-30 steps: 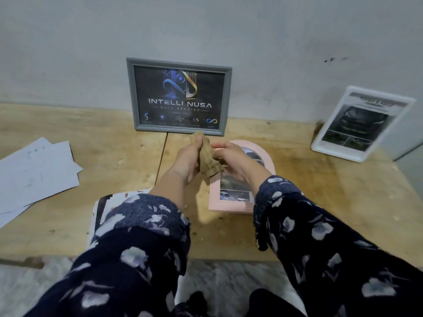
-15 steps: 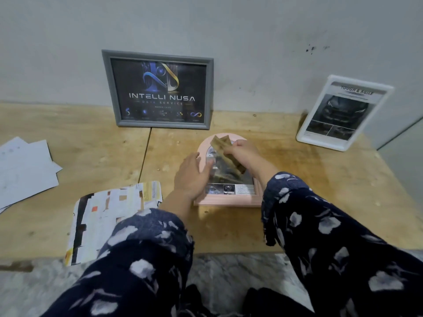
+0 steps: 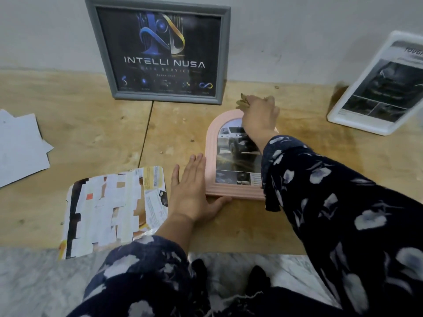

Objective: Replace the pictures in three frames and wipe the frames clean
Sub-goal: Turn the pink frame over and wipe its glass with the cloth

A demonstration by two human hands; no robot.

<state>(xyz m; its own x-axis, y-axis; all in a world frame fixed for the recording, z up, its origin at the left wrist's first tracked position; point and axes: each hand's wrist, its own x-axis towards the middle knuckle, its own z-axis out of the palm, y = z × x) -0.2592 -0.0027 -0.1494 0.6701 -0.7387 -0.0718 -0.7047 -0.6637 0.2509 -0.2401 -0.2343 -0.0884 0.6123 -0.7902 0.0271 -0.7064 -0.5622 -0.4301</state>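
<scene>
Two hands are working on the pink arched picture frame [image 3: 211,156] lying flat on the plywood tabletop [image 3: 91,133]. The left hand [image 3: 191,191] is lying flat with straight fingers, bracing the frame's lower-left corner, thumb along its bottom edge. The right hand [image 3: 259,116] is gripping a bunched tan cloth [image 3: 242,102] at the arch's top; half a second ago the cloth was sliding over the glass lower down, and a second ago both hands were folding it above the frame, so wiping is now under way and has reached the far rim.

The car picture is already sitting inside, suggesting replacement is done here. The grey rectangular frame [image 3: 158,49] and the white frame [image 3: 375,88], cut off at the edge, are leaning on the wall. The right sleeve [image 3: 320,191] is hiding the pink frame's right side, and most of the cloth is hidden in the fist.
</scene>
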